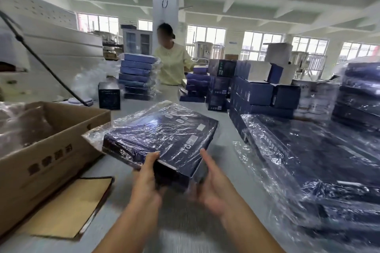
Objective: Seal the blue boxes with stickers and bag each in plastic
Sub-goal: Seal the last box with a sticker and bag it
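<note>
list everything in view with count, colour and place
bagged box: one, dark blue in clear plastic, held mid-frame above the table
bagged box piles: several boxes, dark blue, right side
far bagged stack: about seven, blue, behind centre-left
unbagged boxes: many, dark blue, stacked behind centre-right
small box: one, black, upright behind the carton
carton: one, brown, open, left
cardboard sheet: one, tan, flat, lower left
table: one, pale grey
other person: one, pale yellow top, far side
left hand: grips the box's near edge
right hand: at its near right corner, blurred, grip unclear
</note>
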